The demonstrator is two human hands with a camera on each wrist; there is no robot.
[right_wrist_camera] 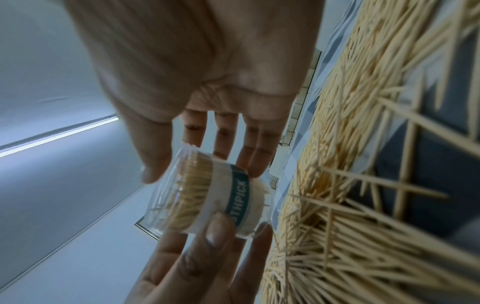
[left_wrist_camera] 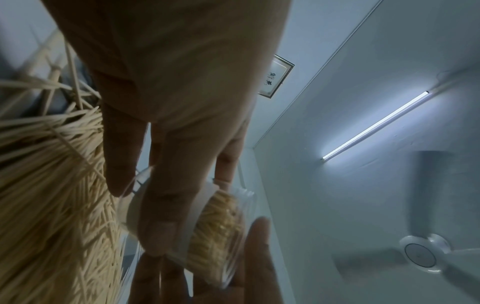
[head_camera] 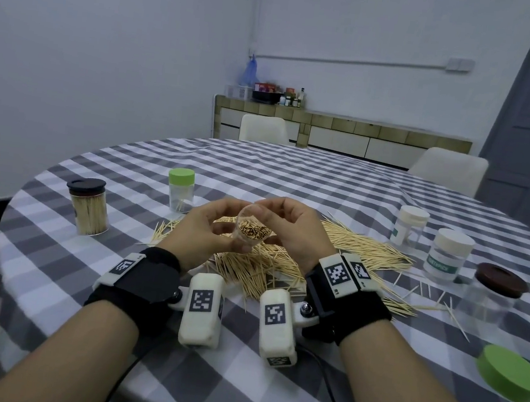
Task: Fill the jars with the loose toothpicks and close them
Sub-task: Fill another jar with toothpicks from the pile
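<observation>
A small clear jar (head_camera: 251, 231) with a teal-and-white label, lidless and packed with toothpicks, is held tilted above the table, its mouth toward me. My left hand (head_camera: 220, 228) grips its body from the left, and my right hand (head_camera: 276, 217) pinches its upper rim from the right. In the left wrist view my left fingers (left_wrist_camera: 161, 205) wrap the jar (left_wrist_camera: 218, 226). In the right wrist view the jar (right_wrist_camera: 207, 197) sits between my right thumb (right_wrist_camera: 153, 164) and fingers. Loose toothpicks (head_camera: 282, 269) lie piled under the hands.
On the checked tablecloth (head_camera: 293, 177) stand a full black-lidded jar (head_camera: 87, 205), a green-lidded jar (head_camera: 180, 190), two white-lidded jars (head_camera: 410, 228) (head_camera: 449, 255) and a brown-lidded jar (head_camera: 492, 295). A loose green lid (head_camera: 511, 373) lies at the near right.
</observation>
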